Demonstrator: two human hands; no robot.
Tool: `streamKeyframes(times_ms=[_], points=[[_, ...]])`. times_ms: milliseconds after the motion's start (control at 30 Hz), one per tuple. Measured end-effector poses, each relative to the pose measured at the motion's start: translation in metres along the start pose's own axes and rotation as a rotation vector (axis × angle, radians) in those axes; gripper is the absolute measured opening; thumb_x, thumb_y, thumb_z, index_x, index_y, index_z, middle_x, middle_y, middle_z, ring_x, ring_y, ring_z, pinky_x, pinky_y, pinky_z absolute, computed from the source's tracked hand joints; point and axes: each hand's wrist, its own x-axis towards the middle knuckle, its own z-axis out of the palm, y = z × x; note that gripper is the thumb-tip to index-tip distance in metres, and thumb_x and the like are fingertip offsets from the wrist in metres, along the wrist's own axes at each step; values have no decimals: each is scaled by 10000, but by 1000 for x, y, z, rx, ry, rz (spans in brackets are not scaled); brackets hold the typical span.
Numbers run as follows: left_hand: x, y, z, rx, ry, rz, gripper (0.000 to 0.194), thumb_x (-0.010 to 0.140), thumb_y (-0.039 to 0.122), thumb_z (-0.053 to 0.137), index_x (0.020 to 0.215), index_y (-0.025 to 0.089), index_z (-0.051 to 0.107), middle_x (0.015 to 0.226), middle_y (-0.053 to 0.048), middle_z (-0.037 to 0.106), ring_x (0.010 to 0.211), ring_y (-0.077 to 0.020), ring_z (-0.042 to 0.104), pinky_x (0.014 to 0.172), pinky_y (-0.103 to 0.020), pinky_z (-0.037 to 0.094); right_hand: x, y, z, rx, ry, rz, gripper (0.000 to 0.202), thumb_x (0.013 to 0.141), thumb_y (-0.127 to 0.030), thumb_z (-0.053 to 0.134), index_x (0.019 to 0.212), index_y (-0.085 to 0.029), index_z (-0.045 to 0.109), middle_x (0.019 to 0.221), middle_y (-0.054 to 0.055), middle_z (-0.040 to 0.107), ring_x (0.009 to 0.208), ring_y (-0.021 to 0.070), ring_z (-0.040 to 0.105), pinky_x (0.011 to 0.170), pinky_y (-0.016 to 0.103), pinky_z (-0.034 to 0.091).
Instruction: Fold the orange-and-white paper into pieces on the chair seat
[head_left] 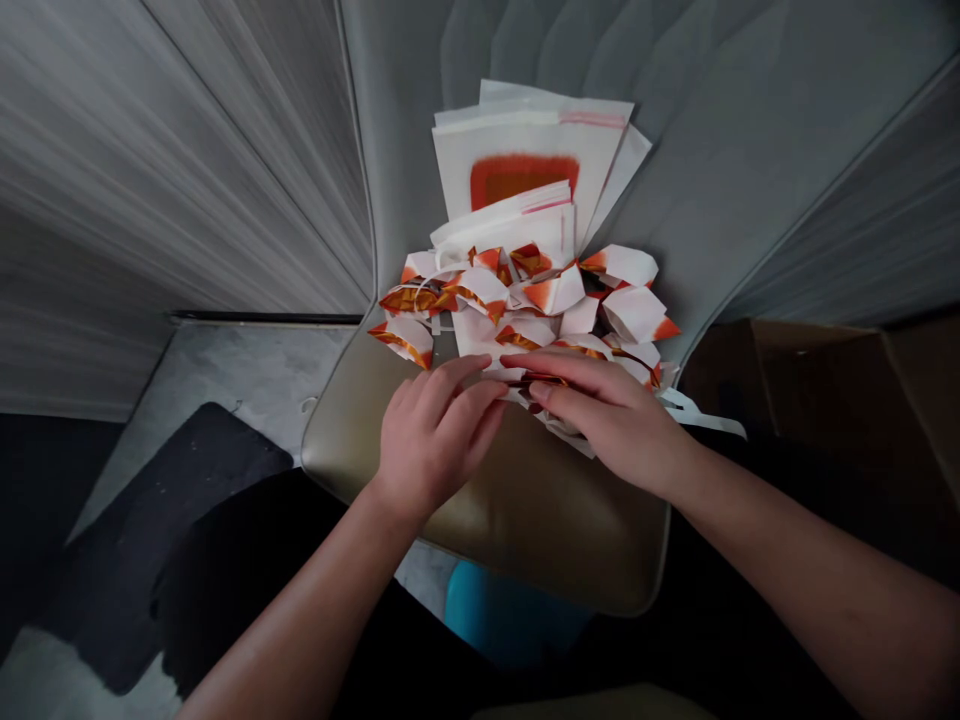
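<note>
My left hand (435, 430) has its fingers bent and pressed together at the left end of a joss paper piece (546, 379) that shows white, red and gold. At the piece's right end, my right hand (607, 410) pinches it between thumb and fingers. Much of this paper is hidden under my fingers. Just beyond my hands lies a heap of folded joss paper ingots (556, 290), white outside with red and gold tips. Behind the heap, flat joss paper sheets (457, 150) lean in a stack, the front one bearing a red-orange square.
Everything rests on a padded chair with a tan seat (570, 530) and a grey backrest (720, 130). A cardboard box (817, 370) stands at the right, a grey curtain (247, 150) hangs at the left, and a dark mat (180, 520) lies on the floor.
</note>
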Motion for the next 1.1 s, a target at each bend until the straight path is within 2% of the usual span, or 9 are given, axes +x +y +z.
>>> streamKeyframes(times_ms=[200, 333, 567, 733, 833, 900, 967, 1033, 1100], points=[[-3, 1, -1, 70, 66, 7, 139, 915, 250, 724, 1049, 260, 686, 1137, -59, 776, 834, -177, 710, 711, -317, 499, 1, -1, -3, 93, 3, 87, 303, 912, -307, 650, 1178, -347, 789, 1209, -7, 777, 1135, 218, 711, 966, 363, 587], [-3, 0, -2, 83, 41, 24, 155, 915, 228, 724, 1062, 266, 694, 1155, -54, 773, 818, -173, 696, 698, -325, 464, 2, -1, -3, 95, 13, 91, 295, 897, -291, 661, 1148, -360, 801, 1151, -12, 792, 1077, 211, 728, 944, 357, 595], [0, 0, -3, 87, 39, 49, 208, 897, 213, 733, 1099, 251, 699, 1131, -62, 773, 935, -214, 707, 774, -349, 483, 2, -1, -1, 77, 19, 66, 277, 900, -317, 677, 1140, -370, 803, 1158, -6, 786, 1127, 231, 714, 966, 379, 587], [2, -1, -2, 20, -34, 58, 165, 905, 203, 702, 1068, 213, 680, 1223, -113, 737, 1121, -261, 694, 898, -386, 514, 3, 0, -2, 87, 9, 81, 293, 901, -303, 666, 1157, -359, 799, 1196, 8, 772, 1123, 235, 709, 940, 377, 588], [2, -1, 0, -51, -79, 47, 131, 911, 198, 691, 1040, 190, 670, 1267, -136, 719, 1111, -267, 705, 896, -392, 538, 3, 0, -3, 106, -6, 88, 289, 913, -292, 651, 1156, -344, 799, 1209, 10, 764, 1109, 217, 704, 914, 341, 580], [2, 0, 2, -137, -94, -4, 121, 928, 192, 671, 1049, 190, 671, 1238, -117, 732, 1063, -237, 721, 868, -360, 555, 2, -1, -3, 125, -2, 119, 289, 925, -325, 654, 1180, -321, 788, 1190, 18, 764, 1062, 201, 703, 874, 314, 572], [3, 3, 4, -263, -74, -129, 104, 941, 181, 655, 1041, 192, 680, 1166, -88, 751, 1022, -195, 726, 852, -312, 563, 1, -3, -3, 136, -11, 158, 328, 934, -409, 665, 1224, -293, 764, 1097, 26, 770, 955, 185, 699, 792, 293, 559], [5, 6, 5, -411, -50, -320, 88, 937, 173, 648, 1010, 187, 694, 1067, -62, 763, 946, -154, 724, 814, -261, 564, 0, -3, -3, 150, -36, 161, 375, 925, -478, 679, 1230, -271, 749, 973, 19, 758, 850, 171, 677, 714, 277, 533], [9, 8, 4, -572, -97, -536, 71, 920, 202, 654, 956, 183, 711, 957, -39, 762, 810, -123, 701, 724, -226, 553, 1, -1, -2, 135, -52, 135, 356, 913, -484, 695, 1181, -255, 751, 894, 6, 733, 786, 157, 651, 666, 265, 504]])
